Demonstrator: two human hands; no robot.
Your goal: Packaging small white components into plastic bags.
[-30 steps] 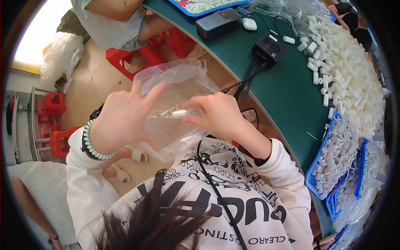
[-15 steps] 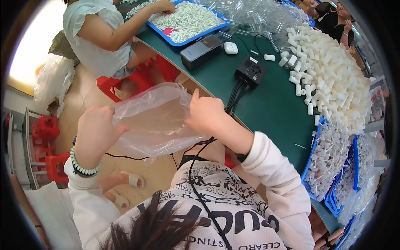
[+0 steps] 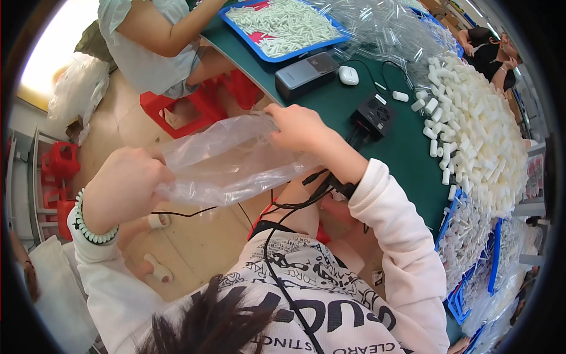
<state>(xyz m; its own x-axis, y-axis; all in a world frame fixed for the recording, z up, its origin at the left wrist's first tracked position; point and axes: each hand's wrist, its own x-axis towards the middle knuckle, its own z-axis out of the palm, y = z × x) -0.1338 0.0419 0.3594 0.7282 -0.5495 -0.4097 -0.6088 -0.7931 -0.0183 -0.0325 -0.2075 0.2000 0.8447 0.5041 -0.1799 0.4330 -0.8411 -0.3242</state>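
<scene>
Clear plastic bag [image 3: 230,162] stretched between left hand [image 3: 127,189] and right hand [image 3: 298,127], beside green table [image 3: 407,147].

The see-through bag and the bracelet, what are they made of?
The bag looks like thin, soft clear plastic: it crinkles, shines, and the floor shows through it. Both hands, left and right, grip it. The bracelet seems to be smooth pale beads, maybe stone or plastic; I cannot tell which.

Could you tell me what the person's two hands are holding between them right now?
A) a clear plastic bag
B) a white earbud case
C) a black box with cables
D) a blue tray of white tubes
A: the left hand and right hand each grip one end of the clear plastic bag, stretched between them beside the green table.
</scene>
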